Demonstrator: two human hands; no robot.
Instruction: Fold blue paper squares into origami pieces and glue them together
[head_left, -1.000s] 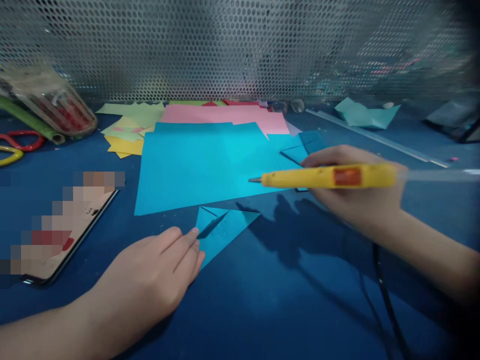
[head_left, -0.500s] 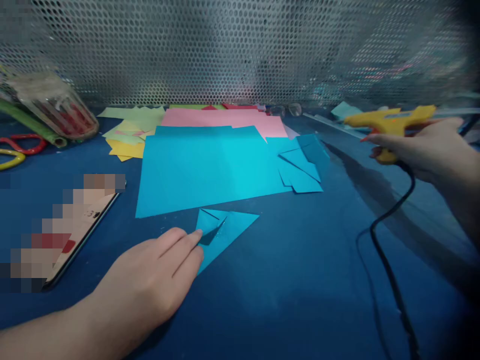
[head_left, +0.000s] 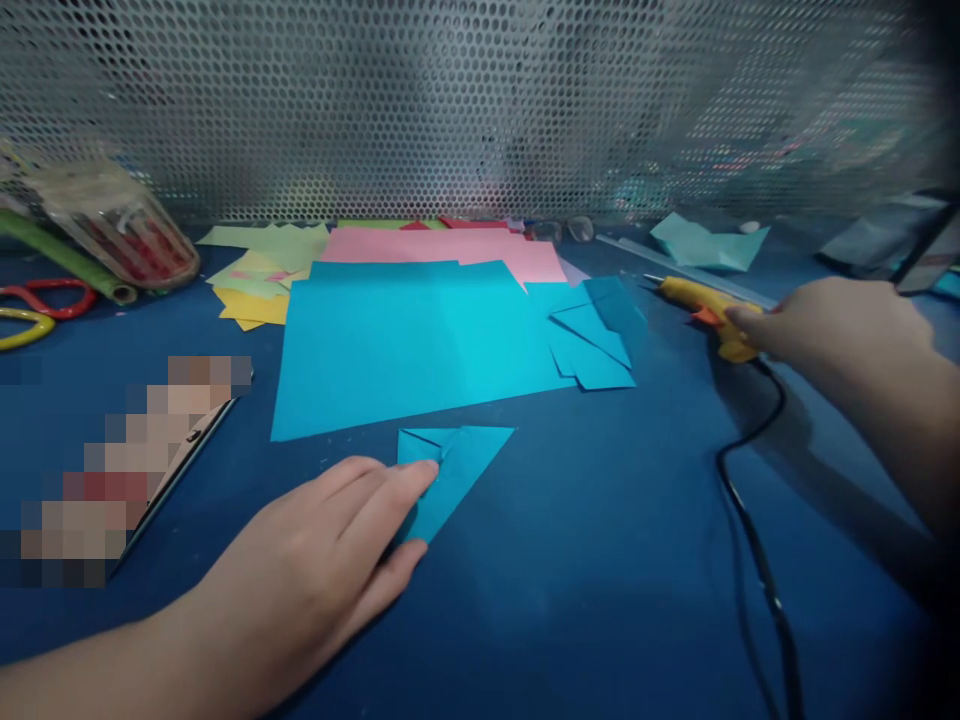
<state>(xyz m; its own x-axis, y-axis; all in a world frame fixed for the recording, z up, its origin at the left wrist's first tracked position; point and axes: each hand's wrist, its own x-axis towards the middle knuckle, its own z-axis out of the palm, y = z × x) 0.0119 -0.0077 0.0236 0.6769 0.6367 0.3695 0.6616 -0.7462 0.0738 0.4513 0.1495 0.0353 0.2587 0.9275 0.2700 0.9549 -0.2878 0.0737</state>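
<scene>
pointing l., slightly away: glue gun [head_left: 718, 304]

Readable text: none, no word, number, brand or sign can be made out anywhere
Yellow glue gun [head_left: 712, 303]: no lettering legible on the body
Folded blue triangle [head_left: 469, 470]: no writing legible
Large blue sheet [head_left: 397, 350]: no print legible
Phone [head_left: 189, 442]: mostly masked by blocks; a small dark mark on the bare strip, too small to read
Glass jar [head_left: 124, 225]: blurred, no label legible
</scene>
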